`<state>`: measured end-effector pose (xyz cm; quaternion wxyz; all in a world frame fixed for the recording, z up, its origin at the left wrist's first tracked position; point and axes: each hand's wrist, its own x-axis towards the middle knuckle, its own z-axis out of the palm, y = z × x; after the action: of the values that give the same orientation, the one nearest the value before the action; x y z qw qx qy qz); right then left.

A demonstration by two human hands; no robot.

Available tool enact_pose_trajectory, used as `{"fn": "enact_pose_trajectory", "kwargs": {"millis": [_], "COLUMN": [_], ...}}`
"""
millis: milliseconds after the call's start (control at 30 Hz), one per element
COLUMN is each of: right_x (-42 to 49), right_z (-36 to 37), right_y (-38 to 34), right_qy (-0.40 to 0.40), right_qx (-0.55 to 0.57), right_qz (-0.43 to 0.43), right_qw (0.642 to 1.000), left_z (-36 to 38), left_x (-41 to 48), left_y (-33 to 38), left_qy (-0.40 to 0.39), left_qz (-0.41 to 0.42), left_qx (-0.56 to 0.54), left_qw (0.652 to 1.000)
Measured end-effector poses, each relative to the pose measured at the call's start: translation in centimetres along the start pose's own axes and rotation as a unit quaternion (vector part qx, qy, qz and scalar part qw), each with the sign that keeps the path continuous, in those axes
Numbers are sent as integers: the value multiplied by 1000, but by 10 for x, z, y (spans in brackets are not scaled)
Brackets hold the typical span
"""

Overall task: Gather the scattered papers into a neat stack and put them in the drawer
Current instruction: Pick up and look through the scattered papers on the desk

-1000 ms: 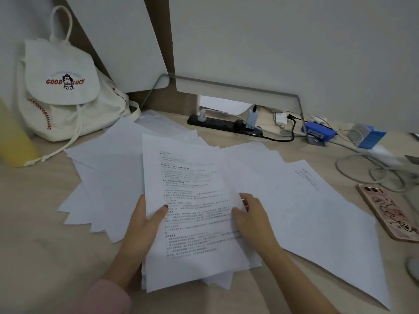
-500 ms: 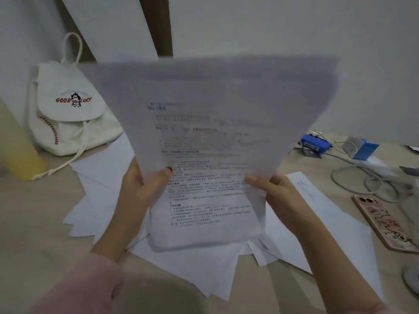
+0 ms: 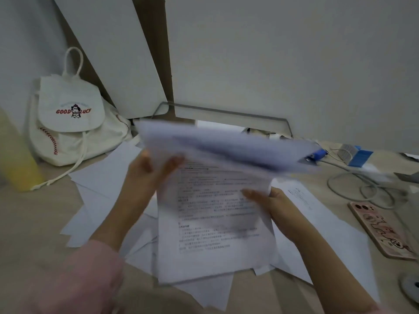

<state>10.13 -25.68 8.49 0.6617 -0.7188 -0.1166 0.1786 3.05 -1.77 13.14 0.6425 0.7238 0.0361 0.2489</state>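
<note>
I hold a bundle of printed papers (image 3: 215, 223) above the desk, its top half folding forward toward me in a blur. My left hand (image 3: 152, 171) grips the bundle's upper left edge, thumb on the front. My right hand (image 3: 269, 200) pinches the right edge lower down. More white sheets (image 3: 104, 177) lie fanned out on the desk under and around the bundle, reaching left and to the right (image 3: 328, 234). No drawer is visible.
A white drawstring backpack (image 3: 70, 123) leans in the back left corner beside a yellow object (image 3: 15, 162). A phone in a pink case (image 3: 381, 230) lies at the right, with coiled grey cables (image 3: 360, 186) and blue items (image 3: 360, 157) behind it. The wooden desk (image 3: 34, 223) extends left.
The bundle went from lying on the desk to being lifted upright in both hands. Now its top flops forward and down while the hands hold its sides.
</note>
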Motion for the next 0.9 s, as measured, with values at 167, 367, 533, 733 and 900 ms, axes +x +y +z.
{"fn": "enact_pose_trajectory", "kwargs": {"millis": [167, 367, 533, 733, 900], "right_x": [3, 0, 1, 1, -8], "right_z": [-4, -12, -16, -24, -52], "right_y": [3, -3, -11, -35, -48], "right_qy": [-30, -45, -26, -42, -25], "right_qx": [38, 33, -15, -105, -152], "right_qz": [-5, -36, -20, -11, -9], "right_qw": [999, 998, 999, 993, 988], "left_z": [13, 20, 13, 24, 5], "left_x": [22, 29, 46, 65, 63], "left_y": [13, 17, 51, 91, 80], "left_qy": [36, 20, 113, -148, -157], "left_qz": [9, -19, 280, 208, 174], "left_qx": [-101, -127, 292, 541, 343], "left_qw": [994, 992, 907, 801, 909]}}
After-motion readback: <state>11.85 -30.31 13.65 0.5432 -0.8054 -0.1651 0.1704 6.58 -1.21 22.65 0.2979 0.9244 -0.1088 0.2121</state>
